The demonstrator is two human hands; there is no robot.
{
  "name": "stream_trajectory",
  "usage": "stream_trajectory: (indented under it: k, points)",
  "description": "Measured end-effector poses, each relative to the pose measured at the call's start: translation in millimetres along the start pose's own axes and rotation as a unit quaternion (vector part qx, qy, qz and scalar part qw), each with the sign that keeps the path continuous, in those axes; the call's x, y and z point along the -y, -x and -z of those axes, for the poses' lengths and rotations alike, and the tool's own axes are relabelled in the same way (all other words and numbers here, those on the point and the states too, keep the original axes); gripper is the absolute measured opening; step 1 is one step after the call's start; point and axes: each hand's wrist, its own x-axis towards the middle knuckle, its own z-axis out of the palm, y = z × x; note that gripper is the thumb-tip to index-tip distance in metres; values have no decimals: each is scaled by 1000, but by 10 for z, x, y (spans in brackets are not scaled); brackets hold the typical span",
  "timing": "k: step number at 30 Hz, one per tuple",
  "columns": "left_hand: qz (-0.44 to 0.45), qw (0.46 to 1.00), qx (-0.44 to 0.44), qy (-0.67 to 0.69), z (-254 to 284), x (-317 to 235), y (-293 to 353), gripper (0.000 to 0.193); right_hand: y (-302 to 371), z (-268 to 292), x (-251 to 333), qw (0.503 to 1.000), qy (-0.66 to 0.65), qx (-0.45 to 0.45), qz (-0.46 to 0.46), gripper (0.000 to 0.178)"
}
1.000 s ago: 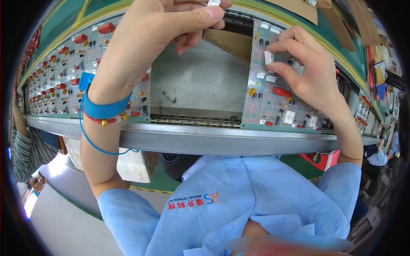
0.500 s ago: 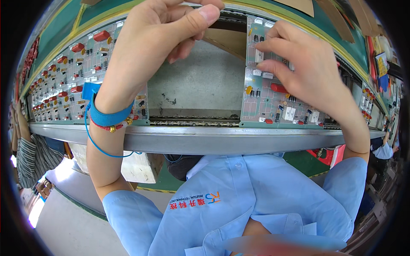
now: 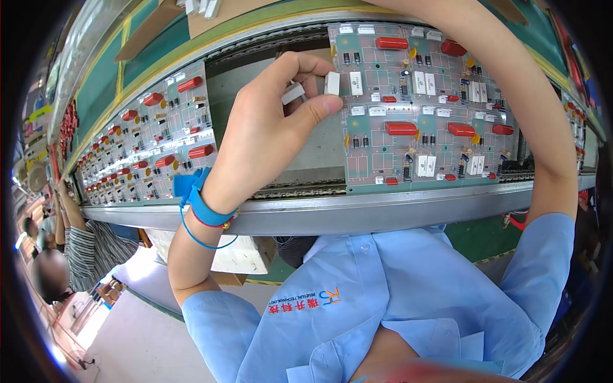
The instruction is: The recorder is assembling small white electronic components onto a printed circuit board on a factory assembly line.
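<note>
Left hand (image 3: 269, 121): thumb and index fingertip clamped on a white block (image 3: 332, 83), one pad at each end. Block stands roughly upright at the left edge of the right-hand board panel (image 3: 370, 156); whether it touches the board or hovers just above is hard to judge from this angle. A second block (image 3: 293, 94) sits tilted among the curled fingers of the same hand. Blue strap (image 3: 211, 210) round the left wrist.

Right forearm (image 3: 527, 83) arches over the right end of the panel and leaves by the top edge; the right hand is beyond the frame, so its fingers cannot be told.

Panel: one seated block (image 3: 355, 83) just right of the held one (same white, similar shape), pairs of like blocks farther right, red parts (image 3: 401, 128) between. Left boards (image 3: 185, 102) lie across a gap showing grey surface (image 3: 313, 163). Metal rail (image 3: 408, 209) runs along the near side. White pieces (image 3: 211, 7) lie by cardboard at the top. Another person's striped sleeve (image 3: 80, 255) at far left.
</note>
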Motion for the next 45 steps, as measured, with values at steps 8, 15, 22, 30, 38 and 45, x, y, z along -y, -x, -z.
stream_trajectory:
  k: [8, 15, 22, 30, 38, 45]
  points:
    - [-159, 949, -64, -263, -117, -133, -77, 34, 28, 292, 25, 993, 100, 53, 9, 11]
    - [-196, 889, -58, -411, -171, -320, -87, 24, 61, 261, -12, 994, 99, 49, 7, 11]
    - [-197, 913, -10, -357, -114, -325, -146, 23, 124, 416, 3, 993, 15, 55, -99, 23]
    - [-212, 902, -22, -376, -105, -326, -150, 22, 452, 623, -52, 998, -37, -53, -17, 21]
    - [-217, 890, -59, -397, -108, -288, -90, 21, 640, 705, -38, 984, -96, 79, -127, 18]
    - [-281, 847, -72, -445, -147, -204, -157, 11, 609, 795, 70, 983, -52, 79, -159, 14]
